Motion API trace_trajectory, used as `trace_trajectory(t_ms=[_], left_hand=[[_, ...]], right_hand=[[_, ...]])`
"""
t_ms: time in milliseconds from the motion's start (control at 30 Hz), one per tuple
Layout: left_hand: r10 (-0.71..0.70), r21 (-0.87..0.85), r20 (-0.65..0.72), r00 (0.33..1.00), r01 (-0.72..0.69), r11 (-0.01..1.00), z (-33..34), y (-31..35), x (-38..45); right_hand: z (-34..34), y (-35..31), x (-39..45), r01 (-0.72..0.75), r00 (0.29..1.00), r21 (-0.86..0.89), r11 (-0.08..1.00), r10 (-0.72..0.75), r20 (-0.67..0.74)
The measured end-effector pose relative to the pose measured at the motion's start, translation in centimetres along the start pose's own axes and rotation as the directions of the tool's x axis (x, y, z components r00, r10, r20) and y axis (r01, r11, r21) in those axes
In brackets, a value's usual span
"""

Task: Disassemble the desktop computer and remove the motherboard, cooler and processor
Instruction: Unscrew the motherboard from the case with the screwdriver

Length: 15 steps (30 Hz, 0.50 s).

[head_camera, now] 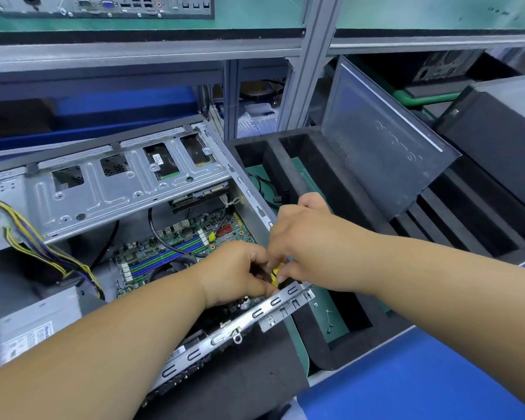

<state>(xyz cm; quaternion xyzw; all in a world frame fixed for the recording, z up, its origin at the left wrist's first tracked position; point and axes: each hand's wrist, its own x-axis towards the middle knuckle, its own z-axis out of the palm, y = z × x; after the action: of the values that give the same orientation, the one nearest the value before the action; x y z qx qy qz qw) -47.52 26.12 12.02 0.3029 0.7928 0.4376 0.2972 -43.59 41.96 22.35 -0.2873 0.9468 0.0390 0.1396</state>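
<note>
electronics workshop — aluminium racking (312, 56), foam trays (331, 189)

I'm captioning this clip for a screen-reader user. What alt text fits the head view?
Both hands, left hand and right hand, meet over a small yellow part at the near right edge of an open desktop case, above the green motherboard. The removed side panel leans in a black foam tray to the right.

No legible text on any label.
</note>
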Motion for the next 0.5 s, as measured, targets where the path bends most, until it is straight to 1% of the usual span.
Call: trace_trajectory(t_ms=[133, 233, 333, 400, 433, 500], left_hand=[[0.003, -0.091, 0.089, 0.996, 0.005, 0.996, -0.46, 0.3, -0.34], [-0.009, -0.087, 0.094, 0.996, 0.017, 0.996, -0.43, 0.41, -0.4], [-0.01, -0.084, 0.039, 0.999, 0.014, 0.996, -0.25, 0.63, -0.22], [-0.002, -0.095, 0.008, 1.0, 0.002, 0.995, -0.07, 0.75, -0.1], [-0.006, -0.097, -0.003, 1.0, 0.006, 0.995, 0.01, 0.8, -0.03], [-0.011, -0.072, -0.021, 1.0, 0.01, 0.997, 0.15, 0.94, 0.0]], right_hand=[[-0.38, 0.09, 0.19, 0.028, 0.999, -0.051, 0.998, -0.026, 0.023], [-0.84, 0.15, 0.15, 0.064, 0.998, -0.075, 0.995, -0.062, 0.022], [-0.84, 0.09, -0.26, 0.015, 1.0, 0.052, 0.999, -0.016, 0.018], [-0.47, 0.14, -0.57, -0.026, 0.997, 0.159, 0.987, 0.037, -0.066], [-0.29, 0.17, -0.68, -0.048, 0.994, 0.175, 0.983, 0.065, -0.092], [-0.02, 0.19, -0.63, -0.089, 0.991, 0.153, 0.984, 0.103, -0.087]])
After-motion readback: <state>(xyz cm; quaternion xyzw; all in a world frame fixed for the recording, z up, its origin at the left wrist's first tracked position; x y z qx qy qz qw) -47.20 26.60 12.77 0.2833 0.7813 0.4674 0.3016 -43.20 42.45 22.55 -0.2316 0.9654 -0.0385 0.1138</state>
